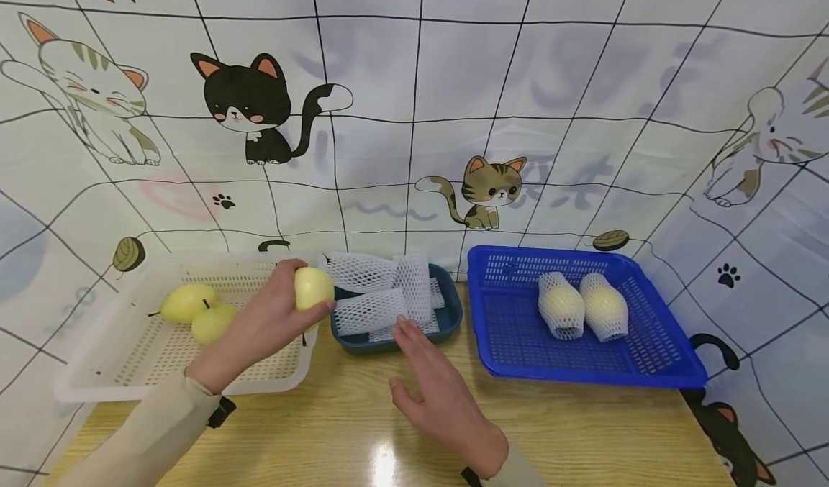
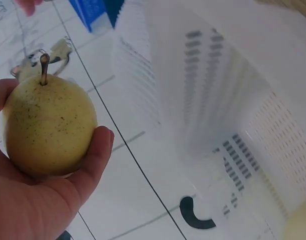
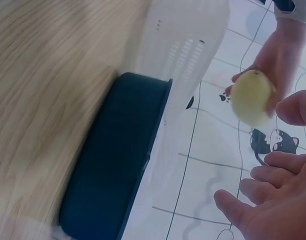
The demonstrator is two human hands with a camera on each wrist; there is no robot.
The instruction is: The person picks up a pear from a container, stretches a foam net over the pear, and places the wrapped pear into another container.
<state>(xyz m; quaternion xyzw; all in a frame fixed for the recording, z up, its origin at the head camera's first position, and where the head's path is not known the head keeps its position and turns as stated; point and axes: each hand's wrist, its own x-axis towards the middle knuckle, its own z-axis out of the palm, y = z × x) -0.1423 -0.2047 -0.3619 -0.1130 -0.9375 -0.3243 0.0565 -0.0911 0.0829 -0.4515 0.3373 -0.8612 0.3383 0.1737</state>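
Observation:
My left hand holds a yellow pear above the right side of a white basket. In the left wrist view the pear has its brown stem pointing up, with fingers and thumb curled round it. My right hand, fingers extended and holding nothing, is at the front edge of a small dark teal basket. White foam net sleeves lie piled in that basket. The right wrist view shows the right hand with its fingers spread apart, the held pear beyond it.
Two more pears, one behind the other, lie in the white basket. On the right a blue basket holds two pears in foam nets. All three baskets stand on a wooden table against a cat-patterned cloth.

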